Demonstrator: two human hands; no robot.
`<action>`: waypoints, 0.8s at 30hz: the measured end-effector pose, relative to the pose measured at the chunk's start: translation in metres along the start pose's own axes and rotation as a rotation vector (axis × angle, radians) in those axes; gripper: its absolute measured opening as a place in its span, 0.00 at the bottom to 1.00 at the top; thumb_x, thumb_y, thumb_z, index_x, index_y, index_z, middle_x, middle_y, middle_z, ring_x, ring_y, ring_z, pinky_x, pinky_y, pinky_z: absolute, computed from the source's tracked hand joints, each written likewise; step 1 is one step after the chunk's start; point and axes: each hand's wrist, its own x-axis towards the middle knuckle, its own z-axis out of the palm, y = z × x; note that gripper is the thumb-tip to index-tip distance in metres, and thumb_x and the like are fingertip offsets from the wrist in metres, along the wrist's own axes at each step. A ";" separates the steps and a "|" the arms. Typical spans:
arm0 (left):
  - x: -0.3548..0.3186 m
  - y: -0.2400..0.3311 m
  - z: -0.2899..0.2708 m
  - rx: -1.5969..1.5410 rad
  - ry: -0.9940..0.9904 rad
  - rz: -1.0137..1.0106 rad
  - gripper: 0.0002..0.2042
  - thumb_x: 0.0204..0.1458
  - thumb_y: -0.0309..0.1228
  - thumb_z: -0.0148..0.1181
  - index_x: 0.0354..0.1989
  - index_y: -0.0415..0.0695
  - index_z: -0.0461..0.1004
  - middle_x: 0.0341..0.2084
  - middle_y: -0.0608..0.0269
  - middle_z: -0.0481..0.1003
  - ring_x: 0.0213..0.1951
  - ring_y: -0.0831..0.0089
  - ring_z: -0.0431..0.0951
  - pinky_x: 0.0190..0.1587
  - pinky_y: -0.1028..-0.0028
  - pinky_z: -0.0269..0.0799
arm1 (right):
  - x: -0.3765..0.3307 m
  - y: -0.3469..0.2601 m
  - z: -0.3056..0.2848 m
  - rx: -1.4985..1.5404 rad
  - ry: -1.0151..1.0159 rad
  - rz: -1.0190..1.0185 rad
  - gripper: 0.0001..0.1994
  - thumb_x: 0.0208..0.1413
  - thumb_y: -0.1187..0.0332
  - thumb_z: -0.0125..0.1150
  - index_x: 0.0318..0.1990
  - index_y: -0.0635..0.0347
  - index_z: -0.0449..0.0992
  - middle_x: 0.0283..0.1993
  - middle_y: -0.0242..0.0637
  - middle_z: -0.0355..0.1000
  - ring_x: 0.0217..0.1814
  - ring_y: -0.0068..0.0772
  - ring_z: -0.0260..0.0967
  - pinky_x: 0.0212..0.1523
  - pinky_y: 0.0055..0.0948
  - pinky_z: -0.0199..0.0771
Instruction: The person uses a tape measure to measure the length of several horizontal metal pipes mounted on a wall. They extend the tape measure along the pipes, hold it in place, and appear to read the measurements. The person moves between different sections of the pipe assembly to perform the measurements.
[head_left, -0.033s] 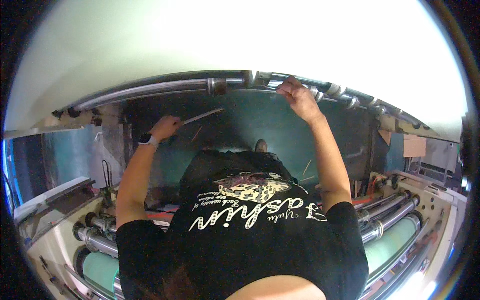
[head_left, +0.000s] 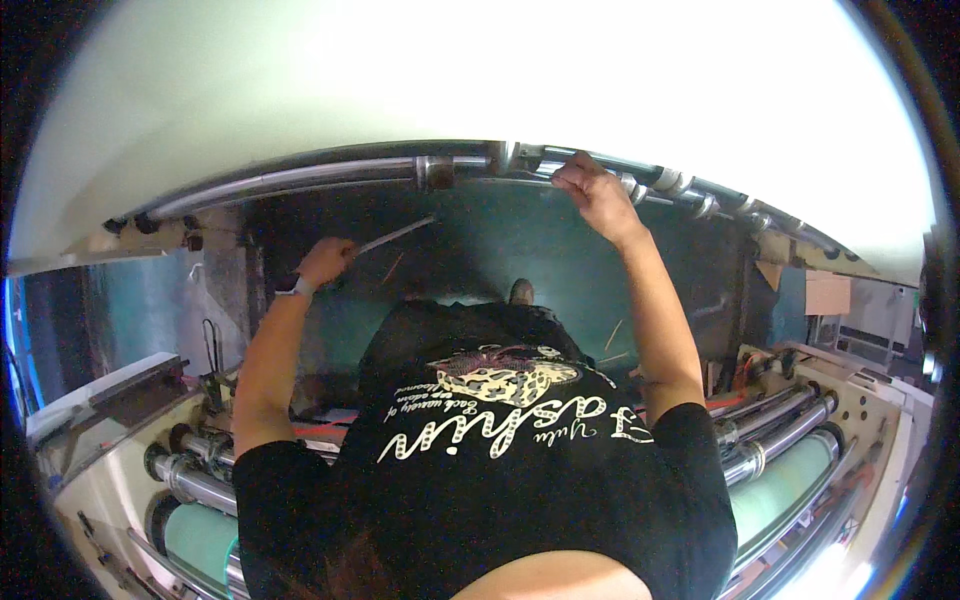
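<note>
My left hand (head_left: 328, 261) is closed around a long, thin, pale metal bar-shaped tool (head_left: 398, 235), whose free end points right and away from me. It is held in mid-air, short of the machine. My right hand (head_left: 597, 198) is raised to the far machine's metal shaft (head_left: 310, 176), fingers curled and pressed together beside a ring-shaped collar (head_left: 672, 181). What those fingers pinch, if anything, is hidden. Another wider collar (head_left: 434, 172) sits on the shaft to the left of this hand.
Above the shaft spreads a broad, bright white surface (head_left: 500, 70). Behind me stand machine frames with metal rollers (head_left: 195, 485) and green-covered rollers (head_left: 785, 485). Thin orange strips (head_left: 393, 267) lie on the dark green floor (head_left: 450, 260). A cardboard piece (head_left: 827, 294) is at the right.
My left hand has shifted slightly left and its wrist has turned, tilting the metal tool a little more steeply. My right hand stays at the shaft.
</note>
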 end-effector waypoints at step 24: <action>-0.079 -0.143 0.113 0.046 0.120 -0.136 0.12 0.43 0.39 0.50 0.27 0.43 0.72 0.26 0.48 0.71 0.31 0.52 0.71 0.32 0.60 0.66 | 0.053 -0.030 -0.034 -0.461 0.012 -0.165 0.13 0.46 0.65 0.55 0.39 0.61 0.70 0.32 0.40 0.69 0.37 0.39 0.66 0.40 0.33 0.65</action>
